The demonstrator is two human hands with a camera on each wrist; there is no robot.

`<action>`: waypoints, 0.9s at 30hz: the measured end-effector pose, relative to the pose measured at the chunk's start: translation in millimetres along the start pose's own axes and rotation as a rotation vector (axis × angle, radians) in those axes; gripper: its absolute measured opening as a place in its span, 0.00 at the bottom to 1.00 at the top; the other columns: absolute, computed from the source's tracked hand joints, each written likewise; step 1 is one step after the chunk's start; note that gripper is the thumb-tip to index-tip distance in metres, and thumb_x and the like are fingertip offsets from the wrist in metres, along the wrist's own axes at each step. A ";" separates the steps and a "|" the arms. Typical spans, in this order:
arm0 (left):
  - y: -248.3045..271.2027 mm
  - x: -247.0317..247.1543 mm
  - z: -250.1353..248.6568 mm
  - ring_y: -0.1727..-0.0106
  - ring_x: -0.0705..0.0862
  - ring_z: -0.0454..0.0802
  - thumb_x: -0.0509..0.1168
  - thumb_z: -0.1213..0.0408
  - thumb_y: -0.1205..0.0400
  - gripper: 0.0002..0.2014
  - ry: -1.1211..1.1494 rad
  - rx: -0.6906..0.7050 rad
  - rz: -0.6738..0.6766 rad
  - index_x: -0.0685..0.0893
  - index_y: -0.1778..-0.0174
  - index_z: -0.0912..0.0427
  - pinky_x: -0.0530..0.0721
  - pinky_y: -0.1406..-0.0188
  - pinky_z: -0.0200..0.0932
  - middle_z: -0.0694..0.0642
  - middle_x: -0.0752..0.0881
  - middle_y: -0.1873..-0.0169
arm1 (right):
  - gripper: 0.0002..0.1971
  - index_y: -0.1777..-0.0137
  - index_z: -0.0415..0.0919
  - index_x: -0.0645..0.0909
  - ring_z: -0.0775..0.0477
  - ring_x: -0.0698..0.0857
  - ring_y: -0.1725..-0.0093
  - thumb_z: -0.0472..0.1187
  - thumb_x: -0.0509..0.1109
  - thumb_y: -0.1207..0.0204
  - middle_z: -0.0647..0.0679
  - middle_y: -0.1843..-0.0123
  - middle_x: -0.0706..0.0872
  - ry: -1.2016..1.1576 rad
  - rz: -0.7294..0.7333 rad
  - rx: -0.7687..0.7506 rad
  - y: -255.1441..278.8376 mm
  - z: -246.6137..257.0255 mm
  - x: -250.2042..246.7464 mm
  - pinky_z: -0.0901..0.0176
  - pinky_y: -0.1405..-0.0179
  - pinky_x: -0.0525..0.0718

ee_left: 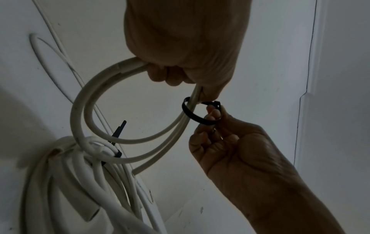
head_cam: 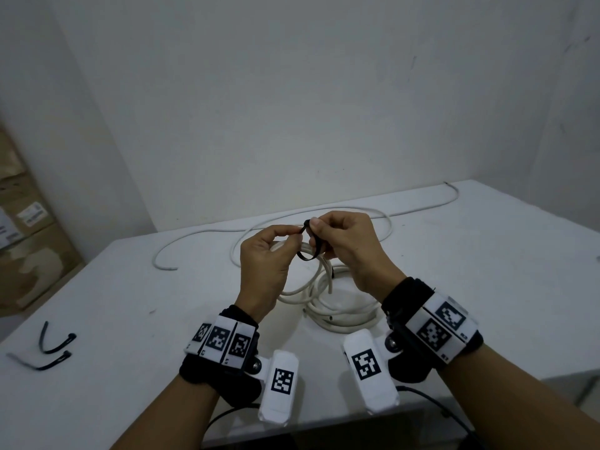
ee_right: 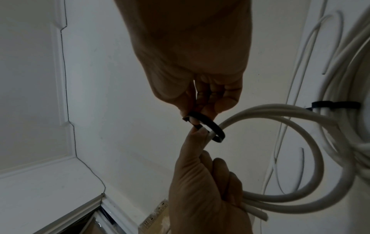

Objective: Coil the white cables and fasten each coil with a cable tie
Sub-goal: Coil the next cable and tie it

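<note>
Tie looped round coil – both hands closed on it.
Left hand [head_cam: 264,258] curled round white cable coil [ee_left: 96,120], held off table [head_cam: 487,254]; right hand [head_cam: 345,241] pinching black cable tie [ee_left: 192,115] just past left fingertips – loop slack round strands.

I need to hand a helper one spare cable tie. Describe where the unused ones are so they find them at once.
On the white table, look at the near left corner, away from the cable coils. Two black spare ties lie there loose and open, unlike the looped tie held in both hands.
</note>
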State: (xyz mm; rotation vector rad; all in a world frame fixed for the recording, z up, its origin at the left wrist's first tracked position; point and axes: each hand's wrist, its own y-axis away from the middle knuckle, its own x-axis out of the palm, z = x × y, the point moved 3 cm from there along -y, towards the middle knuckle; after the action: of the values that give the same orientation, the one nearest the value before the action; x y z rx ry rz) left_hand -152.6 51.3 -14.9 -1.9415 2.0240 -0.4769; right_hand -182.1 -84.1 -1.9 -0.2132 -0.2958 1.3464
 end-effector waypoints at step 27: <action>-1.0 -6.1 -13.7 0.85 0.59 0.47 0.71 0.54 0.22 0.09 -0.028 -0.147 0.197 0.89 0.51 0.53 0.56 0.83 0.37 0.71 0.80 0.73 | 0.10 0.63 0.43 0.76 0.47 0.85 0.75 0.32 0.65 0.21 0.41 0.66 0.86 0.444 0.038 -0.250 0.8 22.2 12.2 0.58 0.80 0.83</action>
State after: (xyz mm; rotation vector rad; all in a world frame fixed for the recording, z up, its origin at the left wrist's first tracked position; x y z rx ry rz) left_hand -157.3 57.8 -2.2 -1.7895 2.2594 -0.2597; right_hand -187.8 -72.4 19.9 -0.7185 -0.0838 1.2592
